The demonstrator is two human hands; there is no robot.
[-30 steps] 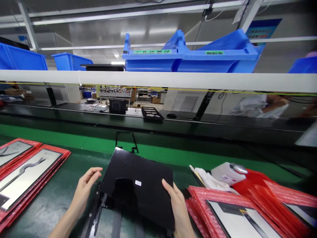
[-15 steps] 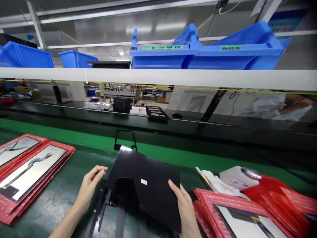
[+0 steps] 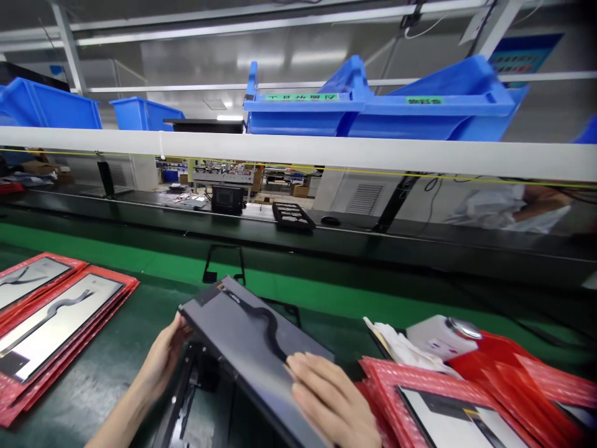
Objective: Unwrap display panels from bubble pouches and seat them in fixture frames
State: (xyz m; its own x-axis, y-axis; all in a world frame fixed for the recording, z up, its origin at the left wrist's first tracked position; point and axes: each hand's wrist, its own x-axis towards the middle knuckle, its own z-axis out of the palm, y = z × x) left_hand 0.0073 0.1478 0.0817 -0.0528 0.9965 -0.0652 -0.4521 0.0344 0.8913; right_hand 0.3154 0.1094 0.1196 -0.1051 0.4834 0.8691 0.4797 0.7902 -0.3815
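Note:
I hold a flat rectangular panel [image 3: 242,339] tilted over a black fixture frame [image 3: 186,404] on the green mat. Its grey back faces up, with a dark flat cable snaking across it. My left hand [image 3: 163,354] grips the panel's near-left corner, fingers curled under the edge. My right hand [image 3: 329,398] lies on the panel's lower right part, fingers spread over the top and somewhat blurred.
Red bags with grey panels lie stacked at the left [image 3: 51,317] and at the lower right [image 3: 448,404]. A white cloth [image 3: 396,342] and a white device [image 3: 443,336] sit to the right. A thin black frame [image 3: 224,264] rests on the green conveyor; blue bins [image 3: 373,106] stand on the shelf above.
The panel has been turned over: its glossy black face showed before, now the grey back with the cable faces up. My right hand moved from the edge onto the top surface.

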